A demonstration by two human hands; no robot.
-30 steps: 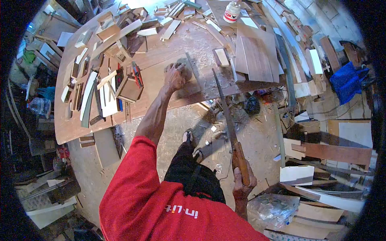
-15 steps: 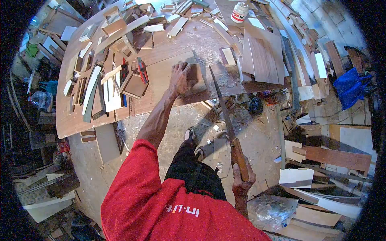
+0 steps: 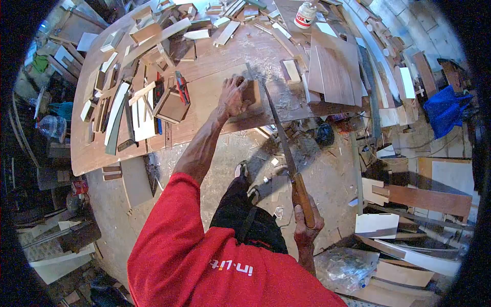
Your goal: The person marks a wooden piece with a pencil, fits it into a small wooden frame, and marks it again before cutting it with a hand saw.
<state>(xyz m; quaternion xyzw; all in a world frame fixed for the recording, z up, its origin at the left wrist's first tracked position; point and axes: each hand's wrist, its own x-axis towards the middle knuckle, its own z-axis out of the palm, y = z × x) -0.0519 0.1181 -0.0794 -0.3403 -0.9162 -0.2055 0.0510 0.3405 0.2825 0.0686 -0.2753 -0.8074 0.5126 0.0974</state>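
My right hand [image 3: 308, 225] is wrapped around the wooden handle of a handsaw [image 3: 283, 135]. Its long, narrow dark blade slants up and left over the table's front edge, the tip beside the right end of a brown wooden block [image 3: 251, 94]. That block lies on a flat light-brown board [image 3: 209, 84] at the edge of the worktable [image 3: 107, 153]. My left hand [image 3: 234, 96] presses down on the block with bent fingers, gripping its left part. The hand hides part of the block. Sawdust [image 3: 273, 77] is scattered just beyond the blade.
Red-handled pliers [image 3: 182, 88], a small open wooden box [image 3: 172, 106] and several wood strips lie on the left of the table. A white glue bottle [image 3: 305, 15] stands at the back right near brown panels [image 3: 335, 71]. Offcuts and a plastic bag [image 3: 348, 268] lie at lower right.
The saw has shifted slightly up and to the left, its tip now nearer the block. My left hand has moved a little to the right on the block.
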